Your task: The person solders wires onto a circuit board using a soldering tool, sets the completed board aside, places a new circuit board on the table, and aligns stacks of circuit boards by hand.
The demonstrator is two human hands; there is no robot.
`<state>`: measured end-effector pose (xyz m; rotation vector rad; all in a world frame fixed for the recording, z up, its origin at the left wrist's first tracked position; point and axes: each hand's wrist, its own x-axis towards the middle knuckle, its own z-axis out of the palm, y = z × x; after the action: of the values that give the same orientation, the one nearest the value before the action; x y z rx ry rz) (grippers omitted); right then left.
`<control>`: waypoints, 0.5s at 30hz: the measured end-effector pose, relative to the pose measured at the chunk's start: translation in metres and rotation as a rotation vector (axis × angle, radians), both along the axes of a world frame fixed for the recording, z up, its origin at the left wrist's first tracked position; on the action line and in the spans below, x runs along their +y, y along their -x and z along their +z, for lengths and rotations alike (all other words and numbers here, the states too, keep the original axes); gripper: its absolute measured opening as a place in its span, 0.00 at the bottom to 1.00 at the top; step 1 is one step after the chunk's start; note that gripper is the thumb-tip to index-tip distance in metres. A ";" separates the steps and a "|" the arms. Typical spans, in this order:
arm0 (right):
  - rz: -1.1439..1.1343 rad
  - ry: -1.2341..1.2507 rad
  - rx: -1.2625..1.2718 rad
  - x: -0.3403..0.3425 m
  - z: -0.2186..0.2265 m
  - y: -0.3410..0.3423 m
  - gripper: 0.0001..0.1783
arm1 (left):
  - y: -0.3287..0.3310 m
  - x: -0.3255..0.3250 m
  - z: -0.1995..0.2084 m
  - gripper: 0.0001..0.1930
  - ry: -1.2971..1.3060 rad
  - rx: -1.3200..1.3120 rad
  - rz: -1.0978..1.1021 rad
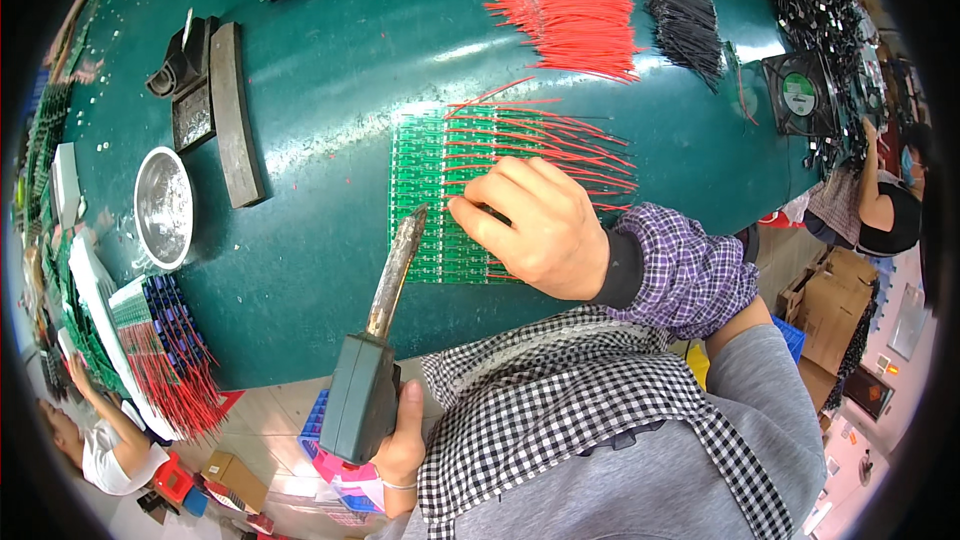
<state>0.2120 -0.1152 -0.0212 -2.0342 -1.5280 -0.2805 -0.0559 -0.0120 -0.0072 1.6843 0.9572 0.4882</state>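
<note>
A large soldering iron [362, 395] with a dark green boxy body is gripped by my left hand [404, 445]. Its long, worn metal bit slants up and ends over a panel of small green circuit boards [418, 150] lying on the table. My right hand [545, 225] is closed above the panel's right side, thumb and fingertips pinched at a red wire close to the iron's tip. Red wires [580, 145] stick out to the right from the panel's upper rows, some running beneath my right hand. My palm hides part of the lower rows.
A red wire pile [565, 10] and a black wire bundle [682, 20] lie at the far side. Left stand a metal bowl [164, 208], a dark bar [236, 115] and a dark tray [193, 118]. Wired boards [165, 340] lie front left, a fan [800, 93] far right. People sit both sides.
</note>
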 end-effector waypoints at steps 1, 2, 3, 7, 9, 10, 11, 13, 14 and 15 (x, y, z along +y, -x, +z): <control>0.009 0.037 0.035 -0.001 0.003 0.000 0.18 | 0.001 0.000 0.000 0.27 -0.004 0.020 -0.001; 0.011 0.036 0.034 -0.002 0.006 -0.001 0.18 | 0.001 0.000 0.000 0.27 -0.008 0.041 0.001; 0.015 0.046 0.049 -0.002 0.010 -0.002 0.18 | 0.001 0.000 0.000 0.27 -0.008 0.039 0.002; 0.021 0.038 0.011 0.000 0.033 -0.032 0.13 | -0.004 -0.001 0.004 0.27 0.040 0.012 0.075; 0.000 0.039 -0.014 0.004 0.028 -0.061 0.09 | -0.005 -0.001 0.004 0.27 0.059 -0.001 0.091; 0.000 0.056 -0.017 0.007 0.028 -0.074 0.08 | -0.005 -0.001 0.003 0.28 0.055 -0.016 0.094; 0.000 0.055 -0.022 0.011 0.023 -0.086 0.08 | -0.005 0.000 0.003 0.28 0.051 -0.032 0.096; 0.069 0.069 0.088 0.015 0.010 -0.101 0.08 | -0.007 0.001 0.002 0.28 0.026 -0.051 0.073; 0.072 0.068 0.085 0.016 0.008 -0.103 0.08 | -0.007 0.002 0.002 0.28 0.001 -0.064 0.053; 0.091 0.120 0.117 0.017 0.006 -0.106 0.08 | -0.006 0.002 0.001 0.28 0.001 -0.066 0.056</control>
<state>0.3178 -0.0980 -0.0148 -2.0264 -1.5923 -0.0340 -0.0500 -0.0097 -0.0061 1.6343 0.9578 0.5774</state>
